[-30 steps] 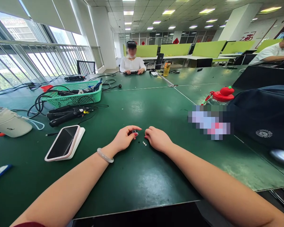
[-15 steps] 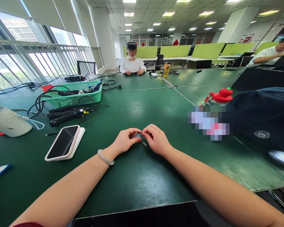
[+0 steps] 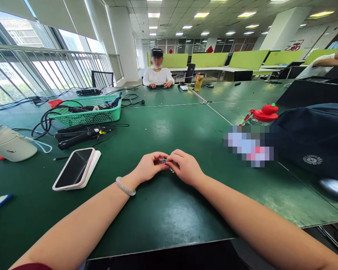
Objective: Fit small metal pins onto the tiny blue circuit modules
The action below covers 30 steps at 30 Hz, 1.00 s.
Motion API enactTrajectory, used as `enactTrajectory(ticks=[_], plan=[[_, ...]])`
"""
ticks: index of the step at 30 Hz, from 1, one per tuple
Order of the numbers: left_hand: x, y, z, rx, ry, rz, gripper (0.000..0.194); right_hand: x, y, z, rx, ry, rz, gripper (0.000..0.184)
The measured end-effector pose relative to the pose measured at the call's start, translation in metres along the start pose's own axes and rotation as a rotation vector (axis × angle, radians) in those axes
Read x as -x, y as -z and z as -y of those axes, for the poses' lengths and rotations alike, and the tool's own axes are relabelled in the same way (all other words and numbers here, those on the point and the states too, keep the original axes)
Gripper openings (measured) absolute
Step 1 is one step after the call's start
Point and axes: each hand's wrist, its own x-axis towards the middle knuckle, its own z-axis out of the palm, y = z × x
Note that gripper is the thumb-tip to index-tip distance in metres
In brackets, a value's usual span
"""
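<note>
Both hands meet at the middle of the green counter [image 3: 163, 210], fingertips pinched together around a tiny blue part [image 3: 163, 161]. The left hand [image 3: 149, 167] curls nearly closed on it from the 9 o'clock side, a pale bangle [image 3: 125, 186] on its wrist; the right hand [image 3: 186, 167] closes on it from 3 o'clock. The part is raised just off the counter, between the two sets of fingertips, and is too small to make out in detail. A little metal bit [image 3: 172, 171] lies on the counter just under the right fingertips, touching neither hand as far as I can tell.

The likely trouble is a slip: the part is so small that a pinch slightly off-centre could flick it out, and it would be hard to find on the dark counter. A sweep of the right wrist could also knock the loose metal bit away.

At 9 o'clock lies a phone [image 3: 74, 173] on a white pad; farther off at 10 o'clock a green basket [image 3: 87, 112] with black cables [image 3: 73, 135]. A dark bag [image 3: 312, 138] and a red-capped bottle [image 3: 263, 112] sit at 2 o'clock. Another person [image 3: 157, 75] sits at 12 o'clock, far across.
</note>
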Motion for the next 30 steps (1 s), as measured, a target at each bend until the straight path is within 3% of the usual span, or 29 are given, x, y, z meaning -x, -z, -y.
enactTrajectory(ticks=[6, 12, 17, 24, 30], plan=[[-0.001, 0.003, 0.004, -0.070, 0.028, -0.052, 0.031, -0.003, 0.007, -0.003, -0.029, -0.100, -0.040, 0.013], [-0.005, 0.006, 0.008, -0.118, 0.057, -0.127, 0.030, -0.004, 0.011, -0.009, 0.072, -0.255, 0.275, 0.003], [-0.005, 0.007, 0.007, -0.140, 0.076, -0.135, 0.029, -0.001, 0.005, -0.007, 0.096, -0.243, 0.344, 0.011], [-0.005, 0.006, 0.007, -0.171, 0.070, -0.130, 0.029, -0.003, 0.005, -0.007, 0.056, -0.257, 0.304, 0.006], [-0.004, 0.006, 0.008, -0.152, 0.066, -0.118, 0.029, -0.006, 0.005, -0.025, 0.017, -0.470, 0.188, 0.006]])
